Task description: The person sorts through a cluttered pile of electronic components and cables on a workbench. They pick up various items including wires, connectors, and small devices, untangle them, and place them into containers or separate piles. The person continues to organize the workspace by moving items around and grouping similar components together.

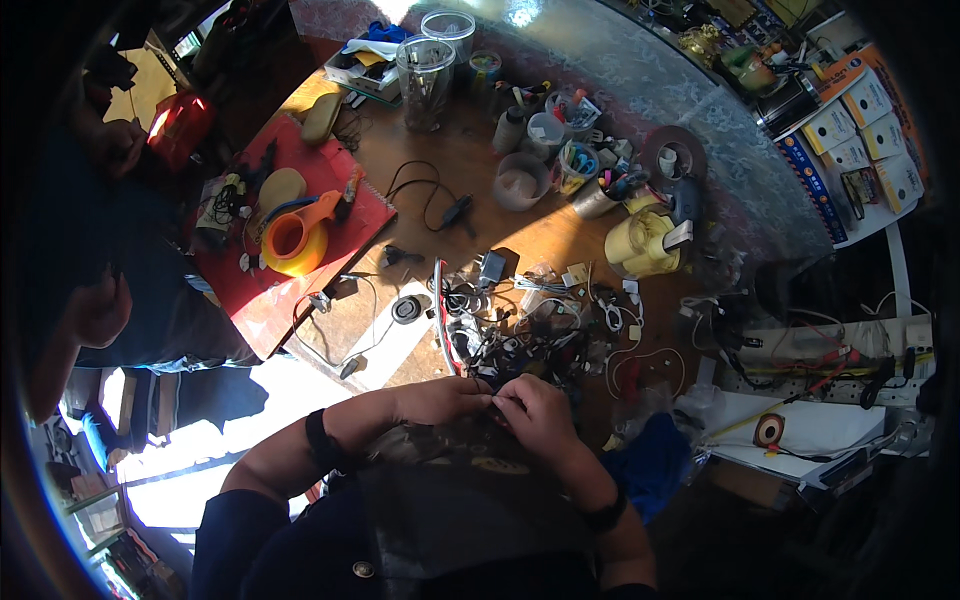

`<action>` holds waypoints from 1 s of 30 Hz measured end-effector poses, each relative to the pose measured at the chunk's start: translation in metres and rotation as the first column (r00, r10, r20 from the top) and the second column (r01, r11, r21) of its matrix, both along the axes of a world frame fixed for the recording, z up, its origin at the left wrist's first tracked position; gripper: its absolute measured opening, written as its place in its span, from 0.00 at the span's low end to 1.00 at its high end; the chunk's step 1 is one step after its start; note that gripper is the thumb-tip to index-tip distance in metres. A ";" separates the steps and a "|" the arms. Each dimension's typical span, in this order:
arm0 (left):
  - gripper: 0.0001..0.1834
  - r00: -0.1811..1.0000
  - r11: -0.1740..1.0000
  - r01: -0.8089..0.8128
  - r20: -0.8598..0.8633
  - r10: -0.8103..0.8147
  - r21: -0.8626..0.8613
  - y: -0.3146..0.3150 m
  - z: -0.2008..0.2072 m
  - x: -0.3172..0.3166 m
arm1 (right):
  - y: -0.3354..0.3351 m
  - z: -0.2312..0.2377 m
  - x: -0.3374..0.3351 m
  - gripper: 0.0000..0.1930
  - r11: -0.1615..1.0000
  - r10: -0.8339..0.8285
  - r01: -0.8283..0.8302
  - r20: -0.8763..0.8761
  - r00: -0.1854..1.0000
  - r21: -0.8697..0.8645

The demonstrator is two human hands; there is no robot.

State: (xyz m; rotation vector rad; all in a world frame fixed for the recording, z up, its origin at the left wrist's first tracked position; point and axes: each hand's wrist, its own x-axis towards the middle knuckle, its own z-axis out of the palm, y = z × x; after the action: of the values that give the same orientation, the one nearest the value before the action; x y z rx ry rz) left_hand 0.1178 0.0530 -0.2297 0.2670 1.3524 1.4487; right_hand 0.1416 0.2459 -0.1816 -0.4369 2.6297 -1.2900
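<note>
Hands, two (445, 400) (542, 408), fingertips close, grip impossible to tell, beside one cable heap (545, 345).

The mat (362, 222) is red, the funnel (290, 238) on it orange. Right of the mat: black cables (560, 345), white cables (612, 315), pale yellow tub (628, 250), blue cloth (650, 455), grey-blue sheet (620, 70) with pale floral pattern.

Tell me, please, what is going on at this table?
The person's bare left hand and bare right hand meet just in front of a tangled heap of thin black and white cables on the brown wooden table. Whatever they may be holding is too hidden to make out. A round yellow-and-orange plastic container sits on a red sheet at the left.
</note>
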 end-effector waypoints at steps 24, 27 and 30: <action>0.17 0.706 0.915 0.402 -0.630 -0.325 -0.022 0.000 -0.005 -0.009 | 0.012 -0.005 0.002 0.07 0.791 0.596 -0.485 -0.290 0.749 0.373; 0.14 0.933 0.979 0.195 -0.299 -0.202 -0.053 0.006 0.002 -0.008 | 0.011 -0.005 0.001 0.08 0.834 0.526 -0.408 -0.315 0.790 0.371; 0.13 0.910 0.994 0.050 -0.405 -0.084 -0.096 0.010 0.009 -0.007 | 0.009 -0.011 -0.003 0.05 0.926 0.337 -0.237 -0.360 0.870 0.295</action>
State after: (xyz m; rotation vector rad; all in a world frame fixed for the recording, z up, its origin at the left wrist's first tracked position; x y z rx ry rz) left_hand 0.1105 0.0631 -0.2208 0.5829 1.7183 1.3185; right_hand 0.1387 0.2549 -0.1925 -1.1154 2.8451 -0.8394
